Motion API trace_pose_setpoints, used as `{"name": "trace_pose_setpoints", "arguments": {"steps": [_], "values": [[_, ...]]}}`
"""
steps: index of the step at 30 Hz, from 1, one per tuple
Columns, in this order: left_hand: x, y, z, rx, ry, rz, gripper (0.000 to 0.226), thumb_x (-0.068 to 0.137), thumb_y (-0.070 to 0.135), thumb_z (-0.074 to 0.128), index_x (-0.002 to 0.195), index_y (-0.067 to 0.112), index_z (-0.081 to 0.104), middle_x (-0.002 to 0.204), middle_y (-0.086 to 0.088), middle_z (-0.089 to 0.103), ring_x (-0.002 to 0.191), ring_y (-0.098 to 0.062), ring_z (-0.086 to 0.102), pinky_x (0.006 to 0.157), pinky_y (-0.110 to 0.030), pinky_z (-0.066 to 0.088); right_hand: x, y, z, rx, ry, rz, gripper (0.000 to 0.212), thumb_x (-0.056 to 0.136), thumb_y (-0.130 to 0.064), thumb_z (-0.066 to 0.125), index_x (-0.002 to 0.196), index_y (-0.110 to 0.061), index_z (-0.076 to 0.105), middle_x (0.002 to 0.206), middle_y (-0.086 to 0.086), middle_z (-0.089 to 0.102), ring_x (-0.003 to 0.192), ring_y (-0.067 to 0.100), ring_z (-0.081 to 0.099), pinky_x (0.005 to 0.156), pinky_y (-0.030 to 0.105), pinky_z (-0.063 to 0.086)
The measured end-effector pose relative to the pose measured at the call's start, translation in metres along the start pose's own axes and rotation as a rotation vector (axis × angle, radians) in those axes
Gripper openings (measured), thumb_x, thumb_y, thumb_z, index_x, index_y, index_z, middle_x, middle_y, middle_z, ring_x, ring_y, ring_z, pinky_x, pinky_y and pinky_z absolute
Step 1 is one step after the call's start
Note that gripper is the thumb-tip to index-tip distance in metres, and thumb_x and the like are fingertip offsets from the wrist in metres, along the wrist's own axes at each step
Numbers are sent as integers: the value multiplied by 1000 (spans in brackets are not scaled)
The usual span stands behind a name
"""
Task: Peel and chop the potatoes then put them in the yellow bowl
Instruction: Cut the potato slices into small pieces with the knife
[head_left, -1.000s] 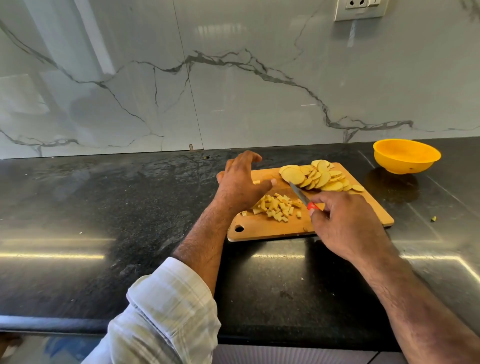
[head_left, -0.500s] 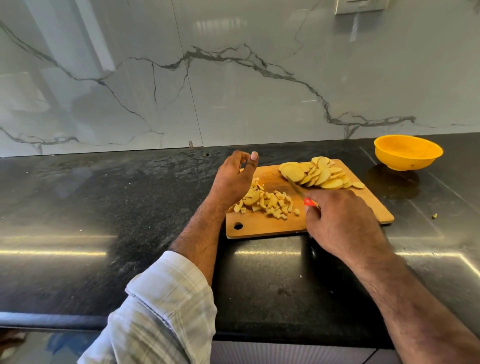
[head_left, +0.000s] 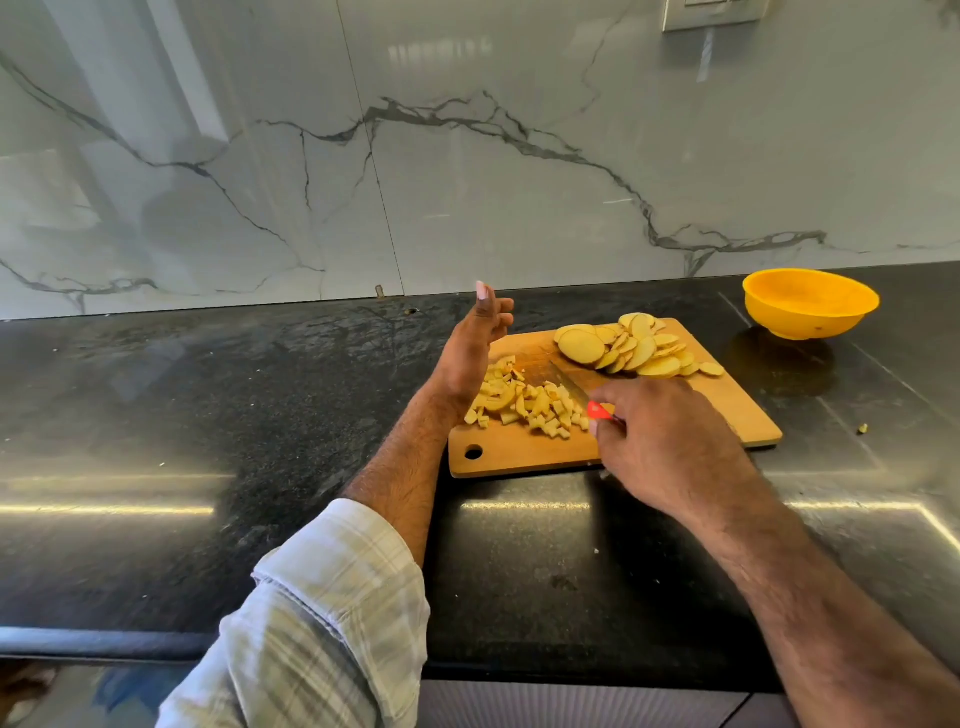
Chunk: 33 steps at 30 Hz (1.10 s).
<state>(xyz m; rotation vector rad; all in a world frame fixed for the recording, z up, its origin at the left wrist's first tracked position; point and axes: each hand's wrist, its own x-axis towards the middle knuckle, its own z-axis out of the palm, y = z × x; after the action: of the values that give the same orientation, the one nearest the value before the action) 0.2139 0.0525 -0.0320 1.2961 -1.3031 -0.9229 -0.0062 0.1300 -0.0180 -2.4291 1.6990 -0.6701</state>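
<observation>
Board w/ 2 potato piles, 1 bowl; L hand loose, R hand gripping knife.

Bowl upper right: yellow. Board: tan wood. Slices and dice on it: pale yellow. Knife handle in my right hand: red. Counter: speckled black. Wall: white marble, grey veins. My sleeve, lower left: pale plaid.

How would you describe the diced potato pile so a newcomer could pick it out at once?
On the black counter lies a wooden cutting board with a hole in its near left corner. The diced potato pile sits on the board's left part, beside the left hand. Unlike the round potato slices farther right, it is small cubes.
</observation>
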Motion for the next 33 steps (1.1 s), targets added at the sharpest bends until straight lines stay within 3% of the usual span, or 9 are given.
{"name": "trace_pose_setpoints", "arguments": {"steps": [5, 9, 13, 15, 19, 21, 23, 27, 33], "values": [[4, 0, -6, -30, 112, 42, 91, 94, 78, 18, 145, 14, 60, 149, -9, 59, 138, -24, 54, 123, -56, 30, -2, 19, -23, -46, 6, 69, 31, 93, -39, 70, 122, -31, 71, 99, -7, 75, 80, 11, 66, 70, 31, 61], [2, 0, -5, 31, 120, 67, 94, 91, 83, 20, 143, 17, 62, 142, -3, 62, 129, -18, 58, 117, -58, 39, -14, 14, -24, -74, -115, 104, 35, 91, -37, 73, 124, -29, 65, 90, -9, 66, 77, 7, 61, 66, 27, 55], [-2, 2, -2, 46, 102, 98, 121, 68, 107, 27, 143, 18, 61, 143, -2, 63, 128, -14, 59, 108, -46, 45, -24, -11, -1, -45, -190, 61, 34, 91, -38, 73, 121, -27, 62, 95, -9, 59, 79, 5, 57, 66, 24, 53], [-6, 2, -1, 65, 91, 109, 122, 66, 108, 29, 142, 19, 62, 143, -1, 63, 128, -10, 59, 106, -44, 45, -19, -17, 5, -49, -165, 30, 34, 90, -38, 73, 121, -26, 63, 97, -7, 60, 81, 9, 58, 66, 26, 52], [-9, -2, 1, 139, 85, 147, 79, 95, 78, 34, 132, 16, 67, 130, 1, 68, 121, -9, 62, 104, -42, 48, 3, -1, -6, 14, -107, 10, 35, 87, -35, 77, 119, -27, 67, 92, -11, 63, 81, 7, 62, 73, 29, 57], [-7, -6, 1, 299, 107, 204, 56, 101, 68, 48, 120, 20, 70, 113, 8, 71, 107, -4, 65, 94, -36, 52, 19, 16, -18, 2, -72, -48, 34, 84, -35, 76, 117, -30, 71, 88, -13, 63, 80, 8, 62, 69, 29, 55], [-3, -9, 0, 481, 133, 217, 37, 101, 53, 64, 125, 26, 69, 117, 13, 70, 110, -1, 64, 98, -34, 55, 36, 31, -29, -25, -45, -107, 30, 84, -34, 75, 114, -31, 75, 85, -15, 62, 79, 8, 62, 70, 31, 57], [1, -4, 7, 647, 171, 214, 35, 97, 38, 76, 130, 32, 67, 128, 15, 67, 122, -4, 60, 107, -39, 54, 59, 56, -42, 19, 64, -130, 32, 84, -31, 81, 115, -27, 77, 81, -9, 69, 72, 7, 61, 69, 30, 56], [22, 23, 49, 904, -86, 229, 46, 95, 32, 77, 138, 34, 62, 143, 8, 61, 134, -15, 53, 113, -46, 48, 60, 76, -22, 108, 122, -71, 32, 83, -31, 82, 114, -25, 77, 70, -11, 65, 61, 8, 60, 68, 38, 63]]}}
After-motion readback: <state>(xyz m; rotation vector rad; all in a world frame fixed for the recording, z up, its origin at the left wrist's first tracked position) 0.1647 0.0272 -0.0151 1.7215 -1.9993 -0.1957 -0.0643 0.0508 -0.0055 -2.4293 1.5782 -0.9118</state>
